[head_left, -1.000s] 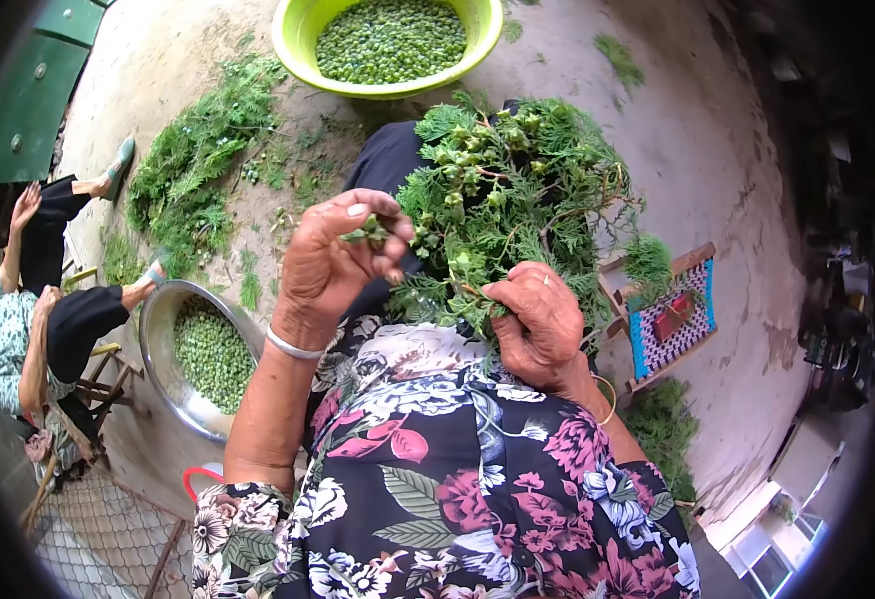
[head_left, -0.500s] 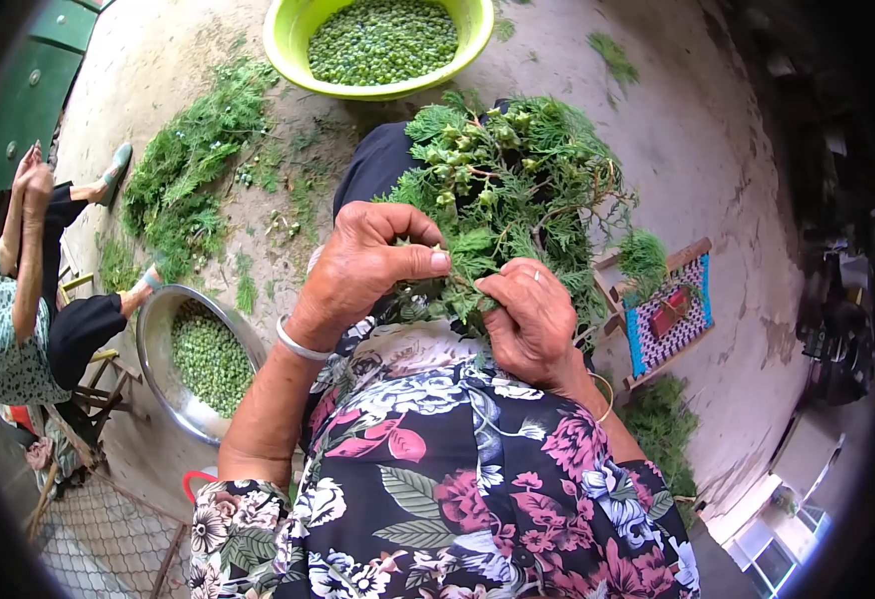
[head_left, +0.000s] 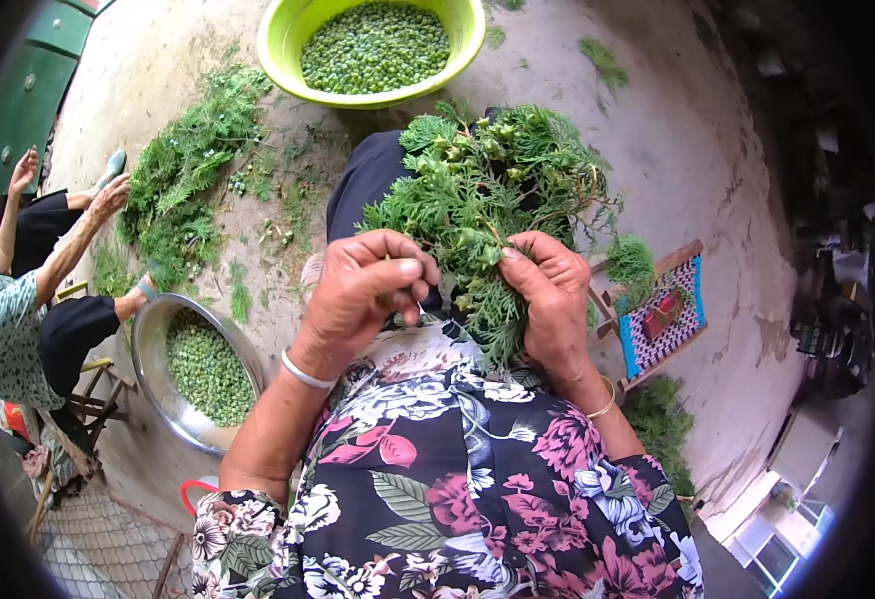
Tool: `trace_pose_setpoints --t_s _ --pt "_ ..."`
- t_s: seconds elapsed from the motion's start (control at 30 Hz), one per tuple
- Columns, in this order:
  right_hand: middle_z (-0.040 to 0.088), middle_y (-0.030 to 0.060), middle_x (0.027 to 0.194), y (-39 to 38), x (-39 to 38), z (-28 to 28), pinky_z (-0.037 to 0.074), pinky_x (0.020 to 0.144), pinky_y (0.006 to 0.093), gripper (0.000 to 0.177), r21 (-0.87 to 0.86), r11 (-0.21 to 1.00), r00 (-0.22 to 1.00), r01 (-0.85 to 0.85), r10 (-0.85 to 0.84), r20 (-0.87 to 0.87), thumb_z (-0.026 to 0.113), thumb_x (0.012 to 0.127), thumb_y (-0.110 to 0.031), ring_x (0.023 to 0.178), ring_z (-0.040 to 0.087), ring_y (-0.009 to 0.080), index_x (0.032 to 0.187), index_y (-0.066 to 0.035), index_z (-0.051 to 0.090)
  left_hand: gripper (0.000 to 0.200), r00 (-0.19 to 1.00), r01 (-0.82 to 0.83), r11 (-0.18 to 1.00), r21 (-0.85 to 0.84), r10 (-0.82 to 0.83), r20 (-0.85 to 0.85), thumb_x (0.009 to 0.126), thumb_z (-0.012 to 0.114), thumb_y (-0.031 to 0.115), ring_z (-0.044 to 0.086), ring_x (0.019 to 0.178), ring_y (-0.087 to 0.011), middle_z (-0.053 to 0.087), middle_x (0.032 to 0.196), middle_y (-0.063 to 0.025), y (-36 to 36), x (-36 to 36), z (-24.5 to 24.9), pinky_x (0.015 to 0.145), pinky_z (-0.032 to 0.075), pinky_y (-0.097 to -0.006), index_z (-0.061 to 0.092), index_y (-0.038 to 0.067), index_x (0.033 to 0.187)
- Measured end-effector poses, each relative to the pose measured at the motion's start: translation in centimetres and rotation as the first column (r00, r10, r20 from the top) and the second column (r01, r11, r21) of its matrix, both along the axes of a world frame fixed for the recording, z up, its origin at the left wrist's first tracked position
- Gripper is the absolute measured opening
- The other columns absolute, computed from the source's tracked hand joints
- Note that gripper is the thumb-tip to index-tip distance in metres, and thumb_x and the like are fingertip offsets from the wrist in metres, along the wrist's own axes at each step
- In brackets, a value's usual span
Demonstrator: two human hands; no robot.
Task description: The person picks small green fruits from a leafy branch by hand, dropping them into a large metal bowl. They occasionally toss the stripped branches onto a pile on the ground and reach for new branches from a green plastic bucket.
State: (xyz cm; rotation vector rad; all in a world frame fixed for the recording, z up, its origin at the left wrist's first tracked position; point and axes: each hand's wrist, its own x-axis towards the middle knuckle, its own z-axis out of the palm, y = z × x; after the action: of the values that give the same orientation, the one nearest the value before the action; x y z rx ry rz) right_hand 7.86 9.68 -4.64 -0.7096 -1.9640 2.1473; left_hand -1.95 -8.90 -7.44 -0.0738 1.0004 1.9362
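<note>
Pale floor (head_left: 687,180) spreading below, leafy branches (head_left: 457,185) lying over your dark trousers (head_left: 362,190), you are gripping a sprig (head_left: 494,311) in your right hand's (head_left: 554,304) fingers, your left hand (head_left: 362,290) curling its fingers nearby, contents unclear.

Tub (head_left: 382,98): smooth plastic, slight gloss. Basin (head_left: 156,384): polished metal, reflective. Evergreen sprig (head_left: 502,329): matt, rough-textured foliage. Floor (head_left: 702,175): bare, matt, concrete-like, surface patchy. Blouse (head_left: 397,504): smooth printed cloth. Trousers (head_left: 362,190): plain matt cloth. Stool (head_left: 647,351): wooden frame, coarse woven seat. Bangle (head_left: 302,372): smooth, metallic-looking. Fencing (head_left: 108,539): wire mesh.
</note>
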Motion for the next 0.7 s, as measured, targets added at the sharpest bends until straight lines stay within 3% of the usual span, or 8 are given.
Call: trace_pose_setpoints --t_s 0.03,0.1,0.17,0.3,0.43,0.53,0.67,0.7 --pt "0.056 -0.0045 0.069 0.0 0.0 -0.2 0.037 0.056 0.0210 0.009 -0.025 1.000 1.000 0.016 -0.016 -0.001 0.060 0.090 -0.006 0.062 0.045 0.0027 0.085 0.002 0.062 0.021 0.999 -0.012 0.999 -0.053 0.010 -0.035 0.083 0.067 0.006 0.062 0.065 -0.0106 0.067 0.088 -0.0153 0.5 0.7 0.8 0.048 0.049 -0.0195 0.061 -0.003 0.101" --pt "0.056 -0.0046 0.069 -0.1 0.1 -0.5 0.037 0.055 0.0208 0.009 -0.052 0.998 1.000 0.027 -0.027 0.000 0.060 0.090 -0.005 0.062 0.045 0.0025 0.086 0.002 0.062 0.022 0.996 -0.053 0.994 -0.100 0.045 -0.074 0.083 0.068 0.007 0.060 0.064 -0.0091 0.068 0.088 -0.0132 1.7 1.4 1.9 0.047 0.046 -0.0177 0.062 -0.001 0.103" --pt "0.057 -0.0032 0.070 -0.4 0.2 -0.6 0.039 0.055 0.0213 0.007 0.094 0.995 1.000 -0.014 0.014 -0.004 0.061 0.090 -0.005 0.063 0.046 0.0026 0.087 0.002 0.062 0.027 0.995 -0.058 0.995 -0.083 0.051 -0.084 0.083 0.070 0.012 0.055 0.060 -0.0065 0.068 0.086 -0.0083 2.1 1.3 1.7 0.047 0.040 -0.0156 0.063 0.002 0.107" --pt "0.059 0.0001 0.071 -1.0 0.3 0.0 0.041 0.056 0.0225 0.006 0.253 0.964 0.997 -0.080 0.078 0.017 0.063 0.088 -0.004 0.064 0.049 0.0036 0.089 0.002 0.062 0.033 0.995 0.044 0.997 -0.065 -0.038 0.087 0.084 0.068 0.019 0.056 0.062 -0.0080 0.065 0.083 -0.0044 2.0 0.8 2.1 0.047 0.042 -0.0191 0.063 0.000 0.111" --pt "0.060 0.0008 0.071 -0.8 0.3 -0.1 0.041 0.056 0.0226 0.006 0.283 0.956 0.997 -0.076 0.075 0.013 0.064 0.088 -0.004 0.064 0.050 0.0041 0.089 0.002 0.062 0.034 0.995 0.087 0.994 -0.068 -0.083 0.057 0.085 0.066 0.018 0.055 0.060 -0.0092 0.064 0.083 -0.0044 1.8 0.6 1.5 0.046 0.041 -0.0206 0.062 -0.001 0.113" --pt "0.057 -0.0027 0.068 -0.9 0.2 0.3 0.038 0.054 0.0216 0.006 0.328 0.942 0.997 -0.076 0.081 -0.001 0.065 0.086 -0.004 0.061 0.046 0.0031 0.087 0.001 0.062 0.032 0.997 0.019 0.993 -0.114 -0.011 0.072 0.084 0.066 0.014 0.054 0.057 -0.0101 0.063 0.079 -0.0043 2.3 1.2 2.1 0.045 0.040 -0.0213 0.061 -0.002 0.111" --pt "0.057 0.0006 0.064 -1.1 0.1 0.1 0.038 0.050 0.0240 0.005 0.428 0.899 0.995 -0.093 0.104 -0.002 0.066 0.084 -0.002 0.057 0.047 0.0046 0.086 0.001 0.062 0.024 0.986 0.048 0.995 -0.086 -0.061 -0.152 0.081 0.072 0.010 0.049 0.061 -0.0054 0.059 0.073 -0.0005 2.3 1.7 1.9 0.046 0.036 -0.0222 0.065 0.000 0.101" --pt "0.058 0.0034 0.062 -1.1 0.1 0.0 0.039 0.048 0.0254 0.005 0.479 0.873 0.991 -0.088 0.125 -0.046 0.065 0.083 -0.001 0.054 0.048 0.0058 0.086 0.002 0.062 0.023 0.932 0.041 0.975 -0.220 -0.117 -0.344 0.082 0.073 0.011 0.049 0.062 -0.0054 0.059 0.073 -0.0001 2.5 1.7 1.9 0.049 0.038 -0.0227 0.065 -0.001 0.100"
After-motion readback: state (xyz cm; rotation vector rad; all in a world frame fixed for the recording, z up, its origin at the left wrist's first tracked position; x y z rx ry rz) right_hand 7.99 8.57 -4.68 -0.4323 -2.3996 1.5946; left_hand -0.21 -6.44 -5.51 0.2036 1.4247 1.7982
